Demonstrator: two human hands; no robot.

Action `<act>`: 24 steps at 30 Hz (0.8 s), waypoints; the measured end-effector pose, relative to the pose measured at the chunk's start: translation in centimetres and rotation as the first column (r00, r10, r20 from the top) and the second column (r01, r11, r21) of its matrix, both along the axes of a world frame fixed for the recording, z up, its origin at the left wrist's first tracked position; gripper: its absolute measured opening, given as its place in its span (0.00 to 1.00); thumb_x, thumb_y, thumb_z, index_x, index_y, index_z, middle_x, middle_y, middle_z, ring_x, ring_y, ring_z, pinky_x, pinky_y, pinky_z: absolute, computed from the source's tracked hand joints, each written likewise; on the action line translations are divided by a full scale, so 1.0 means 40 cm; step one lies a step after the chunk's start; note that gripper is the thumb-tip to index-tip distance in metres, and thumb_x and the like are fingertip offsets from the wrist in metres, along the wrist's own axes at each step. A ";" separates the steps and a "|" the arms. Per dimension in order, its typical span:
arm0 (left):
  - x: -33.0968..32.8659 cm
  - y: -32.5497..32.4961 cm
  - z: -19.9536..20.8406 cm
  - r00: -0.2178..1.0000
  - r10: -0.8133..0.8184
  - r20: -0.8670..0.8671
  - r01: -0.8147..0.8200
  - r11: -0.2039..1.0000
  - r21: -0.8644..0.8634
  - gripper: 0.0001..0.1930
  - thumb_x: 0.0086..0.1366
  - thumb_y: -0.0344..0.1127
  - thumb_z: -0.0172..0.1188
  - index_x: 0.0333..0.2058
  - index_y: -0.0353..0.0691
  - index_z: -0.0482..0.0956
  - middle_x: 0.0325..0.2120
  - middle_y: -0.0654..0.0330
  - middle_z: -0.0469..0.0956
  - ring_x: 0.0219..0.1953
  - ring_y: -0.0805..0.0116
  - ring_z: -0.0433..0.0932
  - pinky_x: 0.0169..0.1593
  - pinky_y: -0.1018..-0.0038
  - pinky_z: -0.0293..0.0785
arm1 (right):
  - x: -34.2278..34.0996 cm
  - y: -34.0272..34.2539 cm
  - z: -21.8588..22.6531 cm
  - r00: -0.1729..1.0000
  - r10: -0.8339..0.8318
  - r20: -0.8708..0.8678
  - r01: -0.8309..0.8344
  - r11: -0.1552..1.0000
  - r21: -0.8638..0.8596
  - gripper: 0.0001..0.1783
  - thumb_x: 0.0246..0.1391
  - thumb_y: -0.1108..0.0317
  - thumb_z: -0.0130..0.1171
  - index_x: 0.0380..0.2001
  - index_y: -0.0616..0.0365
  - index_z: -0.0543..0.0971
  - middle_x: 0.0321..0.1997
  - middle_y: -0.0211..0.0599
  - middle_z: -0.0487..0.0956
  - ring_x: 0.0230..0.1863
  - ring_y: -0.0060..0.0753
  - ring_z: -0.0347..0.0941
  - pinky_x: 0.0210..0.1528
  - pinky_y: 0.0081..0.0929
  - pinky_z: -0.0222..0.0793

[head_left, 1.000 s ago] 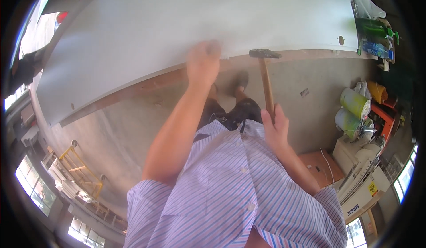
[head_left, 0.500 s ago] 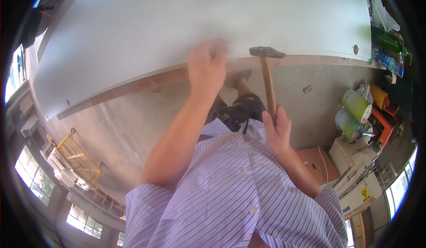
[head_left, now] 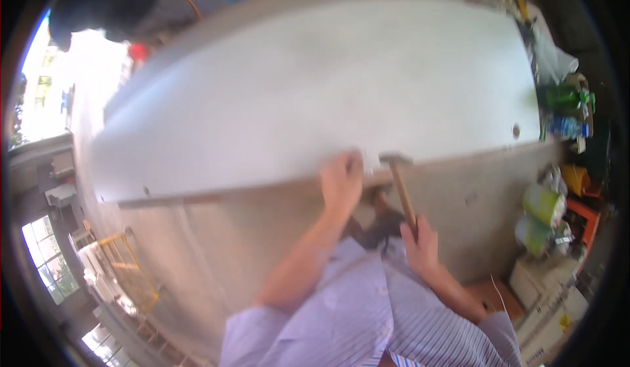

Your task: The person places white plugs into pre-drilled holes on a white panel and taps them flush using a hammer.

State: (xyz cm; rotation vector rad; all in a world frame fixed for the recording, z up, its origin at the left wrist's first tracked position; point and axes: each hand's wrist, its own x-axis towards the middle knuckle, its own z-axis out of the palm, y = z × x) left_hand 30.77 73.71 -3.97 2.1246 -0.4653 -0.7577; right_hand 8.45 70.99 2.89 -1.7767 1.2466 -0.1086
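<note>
A wooden-handled hammer (head_left: 405, 193) is gripped low on its handle by my right hand (head_left: 420, 243). Its dark head points away from me, by the near edge of a large white panel (head_left: 275, 104). My left hand (head_left: 343, 178) is at that same edge, left of the hammer head, with its fingers curled in a pinch. Whatever lies between those fingertips is too small and blurred to make out. Round dark holes show near the panel's two near corners.
Past the right end stand a green bottle (head_left: 563, 96) and a blue-labelled bottle (head_left: 567, 127). Yellow-green buckets (head_left: 543, 204) lie on the right. On the left is a yellow metal frame (head_left: 125, 262). Dark clothing of another person (head_left: 105, 9) seems to show at the far left.
My view has tilted up, so the panel and both hands appear lower and more of the far side shows. The hammer stays in my right hand; my left fingers remain curled.
</note>
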 end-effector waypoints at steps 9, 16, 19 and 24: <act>-0.018 0.035 -0.002 0.993 -0.014 0.114 0.012 1.000 0.018 0.19 0.64 0.46 0.64 0.41 0.33 0.85 0.35 0.47 0.85 0.40 0.53 0.85 0.45 0.63 0.77 | 0.015 -0.011 0.055 0.990 0.108 0.086 -0.102 0.992 -0.077 0.17 0.63 0.55 0.60 0.34 0.58 0.71 0.22 0.52 0.78 0.27 0.62 0.77 0.29 0.50 0.70; 0.011 0.046 -0.026 0.995 -0.039 0.090 0.040 0.999 -0.004 0.19 0.63 0.46 0.63 0.40 0.33 0.85 0.36 0.46 0.85 0.41 0.51 0.85 0.46 0.63 0.77 | 0.033 -0.023 0.082 0.987 0.066 0.144 -0.050 0.992 -0.116 0.18 0.62 0.55 0.60 0.30 0.59 0.70 0.21 0.52 0.77 0.25 0.61 0.76 0.26 0.49 0.69; 0.013 0.044 -0.024 0.995 -0.064 0.075 0.062 0.998 0.033 0.20 0.65 0.48 0.60 0.42 0.35 0.85 0.38 0.46 0.84 0.44 0.48 0.83 0.49 0.60 0.76 | 0.044 -0.037 0.110 0.986 0.072 0.149 -0.051 0.989 -0.142 0.18 0.63 0.56 0.60 0.30 0.60 0.70 0.21 0.52 0.77 0.25 0.61 0.76 0.27 0.49 0.69; 0.022 0.045 -0.030 0.987 -0.134 0.093 0.126 0.989 0.081 0.21 0.67 0.50 0.56 0.44 0.37 0.84 0.41 0.45 0.84 0.48 0.45 0.81 0.53 0.57 0.74 | 0.049 -0.050 0.114 0.980 0.053 0.192 -0.024 0.988 -0.151 0.17 0.62 0.58 0.60 0.32 0.61 0.72 0.21 0.52 0.76 0.24 0.57 0.75 0.27 0.43 0.67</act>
